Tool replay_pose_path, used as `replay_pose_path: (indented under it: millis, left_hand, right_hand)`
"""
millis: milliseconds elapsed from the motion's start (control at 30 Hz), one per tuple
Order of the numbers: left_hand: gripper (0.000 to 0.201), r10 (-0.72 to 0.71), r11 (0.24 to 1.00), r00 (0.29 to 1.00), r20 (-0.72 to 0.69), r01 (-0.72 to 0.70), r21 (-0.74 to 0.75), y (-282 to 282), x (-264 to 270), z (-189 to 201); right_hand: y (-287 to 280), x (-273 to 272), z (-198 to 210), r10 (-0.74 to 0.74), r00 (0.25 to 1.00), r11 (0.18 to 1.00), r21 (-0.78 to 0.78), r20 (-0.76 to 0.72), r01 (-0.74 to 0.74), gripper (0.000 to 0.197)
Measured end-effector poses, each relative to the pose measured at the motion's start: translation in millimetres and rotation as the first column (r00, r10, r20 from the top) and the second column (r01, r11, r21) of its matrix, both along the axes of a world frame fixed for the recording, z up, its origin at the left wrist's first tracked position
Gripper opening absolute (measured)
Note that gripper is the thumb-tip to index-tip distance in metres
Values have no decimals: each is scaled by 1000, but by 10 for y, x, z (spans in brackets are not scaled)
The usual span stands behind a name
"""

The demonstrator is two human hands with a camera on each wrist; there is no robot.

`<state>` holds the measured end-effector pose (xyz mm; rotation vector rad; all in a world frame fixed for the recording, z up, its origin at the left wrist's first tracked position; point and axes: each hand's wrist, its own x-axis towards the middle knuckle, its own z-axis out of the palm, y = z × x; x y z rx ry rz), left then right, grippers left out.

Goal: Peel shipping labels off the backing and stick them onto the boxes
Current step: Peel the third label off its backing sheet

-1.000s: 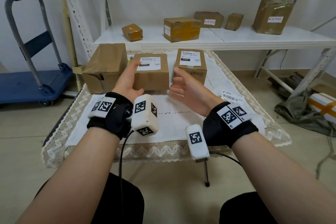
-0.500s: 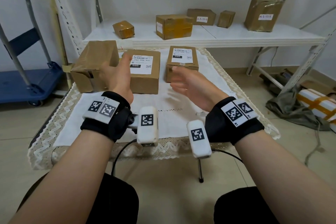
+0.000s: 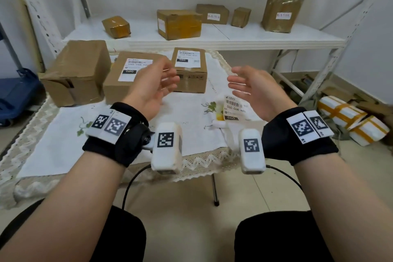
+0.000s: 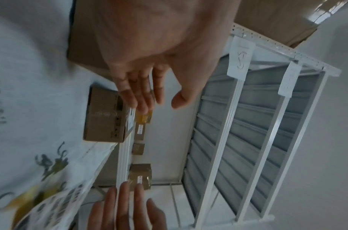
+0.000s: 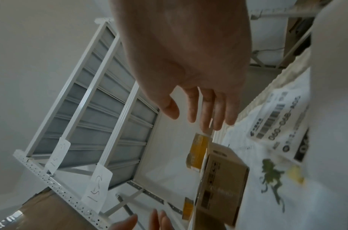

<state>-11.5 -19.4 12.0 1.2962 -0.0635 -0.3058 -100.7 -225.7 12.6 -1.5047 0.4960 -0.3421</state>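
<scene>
Three cardboard boxes stand at the back of the table: a large unlabelled box (image 3: 75,71) on the left, a middle box (image 3: 125,80) with a white label (image 3: 136,68), and a smaller labelled box (image 3: 190,70) on the right. A loose shipping label sheet (image 3: 234,108) lies on the cloth near my right hand. My left hand (image 3: 156,85) hovers in front of the middle box, fingers straight, palm facing right. My right hand (image 3: 244,85) is raised opposite it, fingers relaxed, holding nothing. Both empty hands (image 4: 143,87) (image 5: 198,107) also show in the wrist views.
The small table (image 3: 63,151) carries a white lace-edged cloth. Behind it a white shelf (image 3: 234,36) holds several brown parcels. A blue hand cart (image 3: 14,91) stands at the left. White taped packages (image 3: 350,119) lie on the floor at the right.
My left hand has let go of the middle box and moved right. Both hands have pulled back and spread apart. The head view shifted, showing the loose label.
</scene>
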Motion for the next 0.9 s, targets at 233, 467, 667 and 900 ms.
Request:
replay_pose_path:
  millis: [233,467,667,900]
  left_hand:
    - [14,-282,909,959,14,263,325,-364,-249,-204]
    - [25,-488,749,870,-70,459,477,-559,-362,-308]
    - [22,-483,728,876,-6,405,553,-646,-412,-414]
    - [31,-365,821,928,72,284,495,-589,-342,-417]
  right_hand:
    - [-128,-86,-62,-44,974,964,-266,-223,-17,26]
    - [-172,-139,-85,3,914,935,-322,-407,-147,32]
    - [-128,-129,-97,80,930,956,-238,-358,-174,18]
    - [-61,-77,-133,127,961,953,-240,-246,-187,24]
